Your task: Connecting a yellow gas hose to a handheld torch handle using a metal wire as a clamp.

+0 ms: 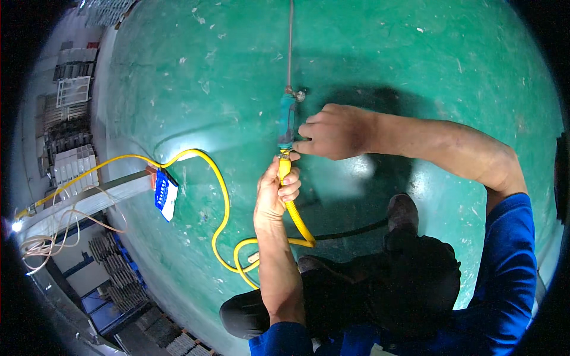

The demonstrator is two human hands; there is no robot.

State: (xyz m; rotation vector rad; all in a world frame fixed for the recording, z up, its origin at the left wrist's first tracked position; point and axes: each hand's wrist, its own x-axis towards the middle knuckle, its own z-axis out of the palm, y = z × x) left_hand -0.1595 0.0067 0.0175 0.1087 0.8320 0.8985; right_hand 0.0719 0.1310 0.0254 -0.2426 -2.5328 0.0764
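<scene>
My left hand (275, 191) grips the end of a yellow hose (224, 204) just below a teal spray-gun handle (287, 121). My right hand (333, 132) is closed on the lower end of that handle, where it meets the hose. A thin metal wand (290, 44) runs straight up from the handle's top fitting. The hose loops down and left over the green floor (415, 53), then runs off to the far left. Both forearms come in from the lower right; the sleeves are blue.
A blue and white box (165, 195) sits at the end of a grey rail (95, 199) on the left. Stacked metal parts and racks line the left edge. My dark trousers and shoes (402, 213) are below the hands. A black hose (347, 231) lies by the shoes.
</scene>
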